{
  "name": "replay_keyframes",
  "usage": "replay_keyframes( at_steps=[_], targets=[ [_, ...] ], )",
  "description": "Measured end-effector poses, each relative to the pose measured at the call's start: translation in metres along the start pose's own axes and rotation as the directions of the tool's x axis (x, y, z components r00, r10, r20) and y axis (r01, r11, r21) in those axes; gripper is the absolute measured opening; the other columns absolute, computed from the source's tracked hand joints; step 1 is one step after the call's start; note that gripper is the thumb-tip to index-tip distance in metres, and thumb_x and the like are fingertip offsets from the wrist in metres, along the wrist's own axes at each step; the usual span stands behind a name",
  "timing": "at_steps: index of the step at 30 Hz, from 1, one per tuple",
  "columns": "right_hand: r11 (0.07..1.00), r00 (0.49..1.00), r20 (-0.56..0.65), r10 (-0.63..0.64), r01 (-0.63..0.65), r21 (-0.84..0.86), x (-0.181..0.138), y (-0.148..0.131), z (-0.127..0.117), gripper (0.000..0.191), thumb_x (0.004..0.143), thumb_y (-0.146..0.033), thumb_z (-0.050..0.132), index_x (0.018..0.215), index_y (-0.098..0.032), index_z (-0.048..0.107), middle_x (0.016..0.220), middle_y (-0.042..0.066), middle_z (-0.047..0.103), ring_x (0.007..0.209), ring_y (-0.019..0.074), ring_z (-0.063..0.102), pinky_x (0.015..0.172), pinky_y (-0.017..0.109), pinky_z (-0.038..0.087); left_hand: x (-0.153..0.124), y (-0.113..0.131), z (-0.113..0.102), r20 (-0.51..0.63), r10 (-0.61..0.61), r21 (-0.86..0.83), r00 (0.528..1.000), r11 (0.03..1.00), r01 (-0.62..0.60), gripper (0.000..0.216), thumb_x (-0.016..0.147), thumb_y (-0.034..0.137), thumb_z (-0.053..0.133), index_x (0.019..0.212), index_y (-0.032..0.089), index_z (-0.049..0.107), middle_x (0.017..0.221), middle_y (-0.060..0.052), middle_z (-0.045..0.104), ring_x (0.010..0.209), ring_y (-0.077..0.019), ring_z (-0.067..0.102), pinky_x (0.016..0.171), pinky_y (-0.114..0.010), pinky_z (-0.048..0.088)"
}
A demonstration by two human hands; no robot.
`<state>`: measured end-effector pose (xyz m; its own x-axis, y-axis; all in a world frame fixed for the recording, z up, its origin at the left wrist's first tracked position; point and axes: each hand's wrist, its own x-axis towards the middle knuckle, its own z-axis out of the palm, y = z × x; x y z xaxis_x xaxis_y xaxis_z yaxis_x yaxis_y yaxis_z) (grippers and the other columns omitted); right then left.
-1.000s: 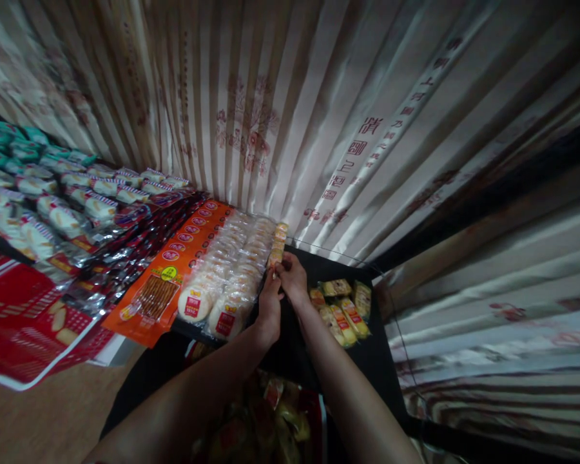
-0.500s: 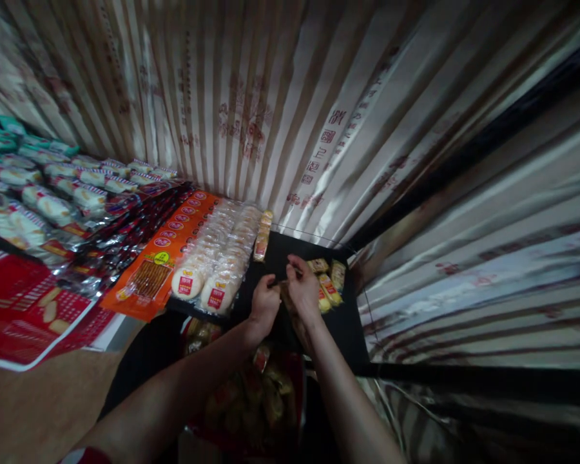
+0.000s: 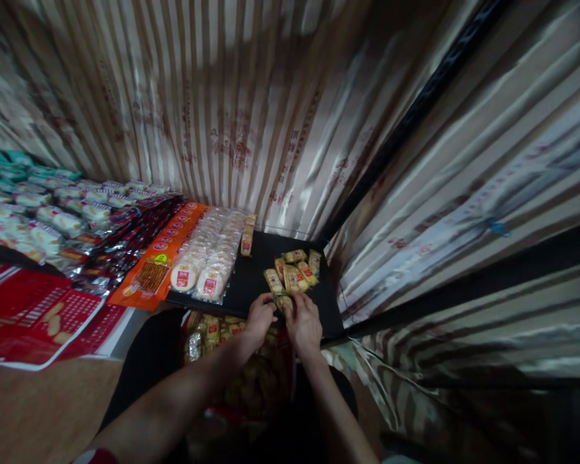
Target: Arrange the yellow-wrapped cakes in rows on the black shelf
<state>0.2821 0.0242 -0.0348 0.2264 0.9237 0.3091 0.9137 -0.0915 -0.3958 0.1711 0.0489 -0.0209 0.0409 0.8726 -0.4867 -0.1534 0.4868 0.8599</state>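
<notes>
Both my hands meet at the front edge of a black tray. My left hand has its fingers curled and touches a small yellow snack pack at the tray's edge. My right hand is closed on the same pack from the right. Just beyond lie several more yellow snack packs in a loose cluster. A single tall pack stands at the back of the tray beside rows of white round cakes.
Orange packets and dark red packets lie in rows to the left, then white and green packs and a red printed sheet. A bag of more snacks sits below the tray. Striped curtain hangs close behind and right.
My hands left the tall pack at the tray's back, pulled toward me, and now hold a small yellow pack at the front edge. The view shifted and the tray looks farther away.
</notes>
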Motion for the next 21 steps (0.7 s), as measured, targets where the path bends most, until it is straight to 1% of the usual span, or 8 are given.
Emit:
replay_keyframes(
  at_steps=[3,8,12,15,16,17,19,21],
  targets=[
    [0.998,0.998,0.053,0.033,-0.030,-0.056,-0.008,-0.006,-0.003,0.040,0.084,-0.030,0.044,0.121,-0.015,0.053,0.117,0.013,0.057,0.103,0.0248,0.051,0.088,0.035,0.041,-0.006,0.001,0.000,0.012,-0.006,0.000,1.000,1.000,0.006,0.032,0.072,0.005,0.047,0.101,0.013,0.059,0.103,-0.010,0.062,0.079,-0.0122,0.060,0.055,-0.016,0.046],
    [1.000,0.994,0.106,0.018,-0.017,-0.016,-0.013,-0.012,-0.005,0.045,0.085,-0.028,0.043,0.128,-0.016,0.046,0.110,0.012,0.060,0.100,0.0239,0.054,0.084,0.033,0.042,-0.018,0.004,-0.004,0.026,-0.035,-0.021,0.999,0.999,0.036,0.023,0.074,0.005,0.047,0.090,0.014,0.061,0.087,-0.006,0.064,0.069,-0.0100,0.058,0.053,-0.016,0.044],
    [0.991,0.995,0.102,0.016,-0.029,0.128,-0.014,-0.019,-0.008,0.045,0.082,-0.030,0.047,0.126,-0.016,0.049,0.110,0.012,0.061,0.103,0.0236,0.055,0.087,0.033,0.042,-0.024,0.003,-0.012,-0.004,-0.036,-0.040,0.999,0.999,0.036,0.016,0.078,0.009,0.047,0.088,0.013,0.059,0.083,-0.005,0.063,0.062,-0.0078,0.056,0.052,-0.016,0.043],
    [0.936,0.989,0.119,0.083,-0.118,0.331,-0.011,-0.029,-0.009,0.044,0.077,-0.033,0.053,0.118,-0.017,0.055,0.106,0.011,0.063,0.100,0.0234,0.058,0.087,0.035,0.044,-0.025,0.002,-0.020,-0.015,-0.008,-0.073,1.000,0.997,0.007,0.018,0.078,0.012,0.049,0.094,0.014,0.057,0.084,-0.004,0.063,0.061,-0.0071,0.057,0.050,-0.015,0.041],
    [0.883,0.982,0.149,0.117,-0.172,0.437,-0.009,-0.033,-0.009,0.044,0.075,-0.034,0.055,0.116,-0.017,0.055,0.102,0.010,0.065,0.095,0.0225,0.060,0.084,0.035,0.046,-0.025,0.003,-0.023,-0.019,0.009,-0.085,1.000,0.996,-0.010,0.021,0.077,0.013,0.051,0.097,0.015,0.056,0.083,-0.003,0.063,0.060,-0.0071,0.056,0.049,-0.014,0.041],
    [0.800,0.969,0.193,0.154,-0.237,0.552,-0.007,-0.038,-0.007,0.046,0.073,-0.036,0.058,0.114,-0.017,0.056,0.097,0.008,0.066,0.089,0.0213,0.062,0.080,0.034,0.048,-0.025,0.005,-0.025,-0.022,0.027,-0.095,0.999,0.995,-0.029,0.023,0.077,0.014,0.051,0.100,0.015,0.056,0.082,-0.003,0.063,0.060,-0.0073,0.056,0.049,-0.014,0.040],
    [0.552,0.926,0.308,0.219,-0.378,0.743,-0.002,-0.046,-0.003,0.048,0.067,-0.039,0.063,0.109,-0.017,0.057,0.088,0.005,0.068,0.078,0.0186,0.064,0.073,0.031,0.050,-0.024,0.010,-0.030,-0.016,0.055,-0.118,0.998,0.991,-0.057,0.026,0.077,0.019,0.053,0.102,0.016,0.056,0.083,-0.003,0.063,0.063,-0.0081,0.056,0.048,-0.013,0.039],
    [0.296,0.875,0.407,0.263,-0.475,0.829,0.003,-0.054,0.001,0.046,0.062,-0.041,0.067,0.100,-0.017,0.059,0.083,0.004,0.068,0.073,0.0172,0.064,0.070,0.029,0.051,-0.023,0.018,-0.035,0.016,0.072,-0.151,0.997,0.986,-0.068,0.027,0.077,0.025,0.053,0.102,0.017,0.058,0.087,-0.004,0.063,0.068,-0.0093,0.057,0.048,-0.013,0.040]
  ],
)
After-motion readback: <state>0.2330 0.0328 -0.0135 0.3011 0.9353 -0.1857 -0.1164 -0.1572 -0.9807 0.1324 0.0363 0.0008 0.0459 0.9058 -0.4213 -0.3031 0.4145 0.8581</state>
